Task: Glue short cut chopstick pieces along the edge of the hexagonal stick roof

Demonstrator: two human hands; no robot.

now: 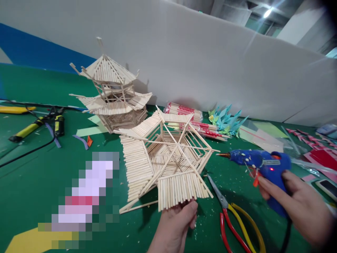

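Note:
My left hand (179, 221) grips the near edge of a six-sided wooden-stick pavilion model (137, 165), thumb on the outside and other fingers hidden beneath its roof slats. Rows of sticks cover the left, back-left and near sides of that roof; the right side shows bare frame, with crossed sticks over the open middle. In my right hand (297, 200) is a blue hot glue gun (260, 160), its red light on and fingers by the orange trigger. The nozzle points left, close to the model's right corner stick; I cannot tell if they touch.
A finished-looking stick pagoda (113, 95) stands at the back left. Scissors (229, 211) with red and yellow handles lie near the model. Wrapped stick bundles (184, 114) and folded blue paper (229, 119) sit behind. Pliers (39, 124) and a cable lie left. A pixelated patch hides something.

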